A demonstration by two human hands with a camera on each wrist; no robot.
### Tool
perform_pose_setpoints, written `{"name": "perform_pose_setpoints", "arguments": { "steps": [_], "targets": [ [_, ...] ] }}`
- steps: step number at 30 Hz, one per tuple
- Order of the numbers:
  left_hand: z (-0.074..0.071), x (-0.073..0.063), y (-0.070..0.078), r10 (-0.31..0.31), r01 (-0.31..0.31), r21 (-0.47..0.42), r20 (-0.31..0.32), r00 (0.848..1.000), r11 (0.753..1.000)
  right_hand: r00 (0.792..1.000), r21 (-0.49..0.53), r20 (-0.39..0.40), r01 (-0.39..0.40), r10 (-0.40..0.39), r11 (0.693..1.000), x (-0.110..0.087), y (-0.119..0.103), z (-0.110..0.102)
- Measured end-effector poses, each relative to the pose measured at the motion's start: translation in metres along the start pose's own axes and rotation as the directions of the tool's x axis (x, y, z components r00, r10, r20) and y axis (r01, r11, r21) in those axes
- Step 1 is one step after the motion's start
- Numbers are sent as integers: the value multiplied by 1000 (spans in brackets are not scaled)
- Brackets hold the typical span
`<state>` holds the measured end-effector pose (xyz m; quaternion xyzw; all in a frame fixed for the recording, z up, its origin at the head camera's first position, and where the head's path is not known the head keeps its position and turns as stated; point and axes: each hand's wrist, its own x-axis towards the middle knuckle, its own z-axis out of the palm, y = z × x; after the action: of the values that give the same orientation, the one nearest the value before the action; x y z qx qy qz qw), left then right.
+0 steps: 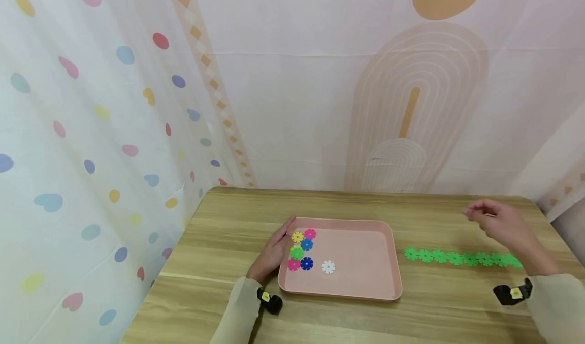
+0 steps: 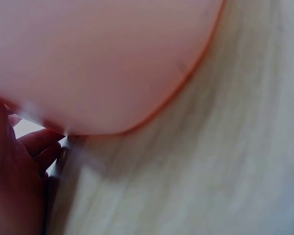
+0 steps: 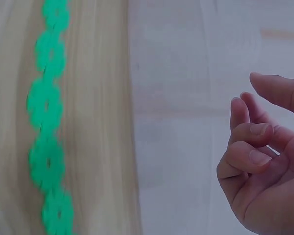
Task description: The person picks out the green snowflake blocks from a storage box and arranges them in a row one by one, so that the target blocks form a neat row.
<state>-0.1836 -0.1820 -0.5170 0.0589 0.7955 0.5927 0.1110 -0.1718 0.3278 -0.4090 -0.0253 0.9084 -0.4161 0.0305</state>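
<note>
A pink rectangular tray [image 1: 361, 288] sits on the table, with several flower-shaped plastic discs toward its left side. My left hand [image 1: 274, 252] grips the tray's left side, and the left wrist view shows the fingers [image 2: 44, 147] at its edge. To the right of the tray lies a row of linked green discs [image 1: 454, 257]. My right hand [image 1: 502, 227] is raised above the far side of that row. In the right wrist view its fingers [image 3: 245, 156] bend loosely, the thumb stands apart, and nothing is held.
Inside the tray, a white disc [image 1: 328, 267] lies apart from a cluster of pink, yellow, blue and green ones. A patterned curtain [image 1: 297, 105] hangs behind the wooden table [image 1: 219, 242], and a dotted curtain [image 1: 91, 191] hangs at left.
</note>
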Motion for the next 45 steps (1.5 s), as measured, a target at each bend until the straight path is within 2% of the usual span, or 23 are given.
{"name": "perform_pose_setpoints", "arguments": {
  "steps": [7,14,22,31,37,42,45],
  "targets": [
    [-1,-1,-2,-5,5,17,0,1000,1000,995,45,54,78,-81,996,11,-29,30],
    [-3,0,-2,-25,25,21,7,1000,999,981,143,147,102,-123,984,27,-59,63],
    [-6,-2,-2,-41,41,25,-1,999,999,944,218,256,155,-209,964,52,-90,105],
    [-8,-5,-2,-55,56,26,-5,998,998,891,136,381,212,-249,968,64,-122,166],
    [-8,-6,-1,-52,52,17,0,999,999,857,121,456,208,-240,971,66,-141,192],
    [-7,-7,-1,-50,50,8,4,999,999,835,157,494,186,-241,970,69,-149,206],
    [-8,-7,-2,-48,48,-5,5,999,999,834,179,503,157,-227,971,70,-153,217]
  ]
}}
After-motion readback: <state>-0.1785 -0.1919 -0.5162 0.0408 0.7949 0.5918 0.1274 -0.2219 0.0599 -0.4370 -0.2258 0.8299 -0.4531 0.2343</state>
